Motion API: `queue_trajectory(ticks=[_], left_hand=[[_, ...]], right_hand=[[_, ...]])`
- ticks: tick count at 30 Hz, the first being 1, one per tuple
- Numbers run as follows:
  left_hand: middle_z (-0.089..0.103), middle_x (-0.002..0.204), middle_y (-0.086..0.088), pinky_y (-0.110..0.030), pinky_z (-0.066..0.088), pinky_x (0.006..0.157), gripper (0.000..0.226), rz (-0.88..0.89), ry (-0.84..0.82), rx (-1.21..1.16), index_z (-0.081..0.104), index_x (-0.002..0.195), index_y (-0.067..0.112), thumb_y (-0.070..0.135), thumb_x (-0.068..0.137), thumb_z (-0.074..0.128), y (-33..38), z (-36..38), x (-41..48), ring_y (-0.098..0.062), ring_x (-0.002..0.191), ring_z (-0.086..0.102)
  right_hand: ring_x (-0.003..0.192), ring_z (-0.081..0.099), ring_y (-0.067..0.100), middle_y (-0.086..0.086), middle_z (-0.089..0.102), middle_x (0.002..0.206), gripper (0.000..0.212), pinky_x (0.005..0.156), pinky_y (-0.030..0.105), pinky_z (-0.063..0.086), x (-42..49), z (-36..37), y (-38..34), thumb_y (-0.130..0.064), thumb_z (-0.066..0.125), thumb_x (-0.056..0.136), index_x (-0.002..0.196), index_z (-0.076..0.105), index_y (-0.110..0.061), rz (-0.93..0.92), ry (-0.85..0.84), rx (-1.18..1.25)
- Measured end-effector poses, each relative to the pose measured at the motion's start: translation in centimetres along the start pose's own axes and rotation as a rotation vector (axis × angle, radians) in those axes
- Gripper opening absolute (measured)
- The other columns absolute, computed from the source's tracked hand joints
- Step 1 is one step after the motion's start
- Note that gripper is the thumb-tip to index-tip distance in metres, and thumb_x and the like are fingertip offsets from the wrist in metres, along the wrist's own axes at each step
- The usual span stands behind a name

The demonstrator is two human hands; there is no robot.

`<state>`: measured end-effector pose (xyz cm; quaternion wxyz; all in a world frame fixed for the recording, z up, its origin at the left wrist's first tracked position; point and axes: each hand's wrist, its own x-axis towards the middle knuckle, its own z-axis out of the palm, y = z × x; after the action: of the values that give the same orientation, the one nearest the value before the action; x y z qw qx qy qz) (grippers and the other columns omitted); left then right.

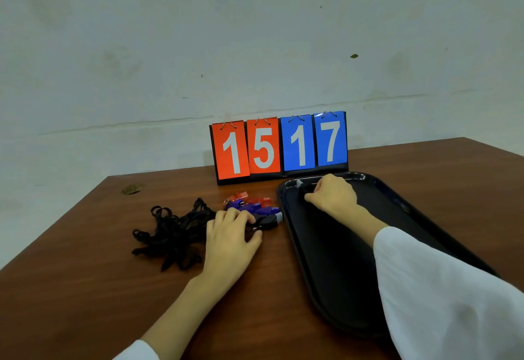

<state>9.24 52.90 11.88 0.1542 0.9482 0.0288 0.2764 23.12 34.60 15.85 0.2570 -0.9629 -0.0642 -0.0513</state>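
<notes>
A black tray (334, 274) lies on the right half of the brown table. My right hand (333, 195) is inside its far left corner, fingers curled round a small dark item with a grey end (301, 185). A black whistle (268, 222) lies left of the tray beside a heap of blue whistles (246, 208) and red whistles (252, 198). My left hand (231, 232) rests by the black whistle, thumb and fingers pinching its near end. A tangle of black lanyards (173, 235) sits to the left of that hand.
A flip scoreboard (279, 147) stands at the table's back edge, red cards reading 15 and blue cards reading 17. A pale wall rises behind it. A small scuff (131, 189) marks the table's far left. Bare wood lies in front of the lanyards.
</notes>
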Motion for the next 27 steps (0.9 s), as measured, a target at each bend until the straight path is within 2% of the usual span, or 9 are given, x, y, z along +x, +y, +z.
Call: queue_trajectory(ticks=[2,6,12,16,19,21,23,25,27], left_hand=[[0.051,0.114,0.012,-0.026,0.026,0.097,0.028,-0.005,-0.015,0.011,0.057,0.113,0.028,0.041,0.088,0.056,0.0,-0.1,0.0,-0.009,0.116,0.038],[0.053,0.113,0.011,-0.028,0.027,0.097,0.028,0.008,-0.041,0.058,0.06,0.111,0.029,0.045,0.087,0.055,-0.1,-0.3,0.1,-0.01,0.115,0.039],[0.058,0.108,0.011,-0.028,0.023,0.091,0.017,0.016,-0.064,0.048,0.064,0.099,0.026,0.035,0.086,0.057,-0.2,-1.0,-0.1,-0.013,0.113,0.039],[0.057,0.094,0.013,-0.022,0.017,0.085,0.01,0.032,-0.012,-0.032,0.063,0.093,0.024,0.027,0.084,0.059,0.1,-1.5,-0.3,-0.01,0.108,0.04],[0.056,0.093,0.012,-0.022,0.026,0.091,0.005,-0.018,0.025,-0.163,0.057,0.09,0.027,0.024,0.087,0.056,0.2,-1.3,-0.1,-0.01,0.103,0.046],[0.063,0.091,0.007,-0.022,0.04,0.088,0.009,-0.116,0.103,-0.344,0.054,0.084,0.031,0.023,0.086,0.058,0.4,-1.5,0.2,-0.008,0.095,0.053],[0.065,0.088,0.004,-0.006,0.039,0.079,0.013,-0.157,0.16,-0.486,0.053,0.082,0.03,0.019,0.087,0.059,1.0,-2.3,0.3,-0.002,0.091,0.055],[0.064,0.089,0.008,0.0,0.037,0.077,0.011,-0.079,0.154,-0.541,0.056,0.085,0.025,0.015,0.089,0.058,1.8,-3.1,0.0,0.002,0.092,0.055],[0.063,0.089,0.01,-0.01,0.044,0.082,0.009,0.082,0.099,-0.528,0.058,0.091,0.021,0.012,0.089,0.057,2.4,-3.3,-0.5,0.0,0.091,0.058]], right_hand=[[0.075,0.061,0.017,0.004,0.061,0.083,0.035,0.058,0.024,0.046,-0.6,-0.6,-0.5,-0.041,0.061,0.083,0.092,0.061,-0.007,0.005,-0.02,-0.051],[0.092,0.057,0.022,0.008,0.048,0.11,0.041,0.077,0.034,0.051,-3.5,-1.4,-2.2,-0.035,0.06,0.084,0.113,0.047,-0.009,-0.085,0.083,-0.093],[0.083,0.055,0.011,-0.006,0.054,0.089,0.017,0.075,0.026,0.049,-8.7,0.1,-6.2,-0.024,0.062,0.084,0.101,0.059,-0.02,-0.349,-0.26,0.049],[0.082,0.059,0.011,-0.008,0.058,0.084,0.01,0.079,0.03,0.053,-9.7,1.4,-6.6,-0.025,0.057,0.087,0.096,0.06,-0.023,-0.4,-0.245,0.028],[0.074,0.062,0.012,-0.003,0.063,0.08,0.013,0.073,0.03,0.055,-9.9,1.7,-6.1,-0.03,0.054,0.09,0.089,0.063,-0.02,-0.379,-0.175,0.063],[0.068,0.063,0.013,0.003,0.066,0.075,0.034,0.068,0.027,0.052,-9.8,1.5,-5.9,-0.04,0.046,0.094,0.082,0.067,-0.017,-0.33,-0.133,0.162],[0.073,0.066,0.013,0.004,0.07,0.079,0.049,0.072,0.028,0.053,-9.9,1.3,-6.3,-0.047,0.036,0.096,0.083,0.07,-0.015,-0.255,-0.187,0.362],[0.08,0.068,0.015,0.005,0.071,0.086,0.048,0.073,0.027,0.055,-9.9,0.9,-6.7,-0.046,0.038,0.095,0.091,0.069,-0.01,-0.11,-0.31,0.678],[0.086,0.069,0.019,0.009,0.071,0.092,0.037,0.071,0.028,0.057,-10.2,0.3,-6.8,-0.04,0.05,0.092,0.096,0.068,-0.007,0.024,-0.423,0.977]])
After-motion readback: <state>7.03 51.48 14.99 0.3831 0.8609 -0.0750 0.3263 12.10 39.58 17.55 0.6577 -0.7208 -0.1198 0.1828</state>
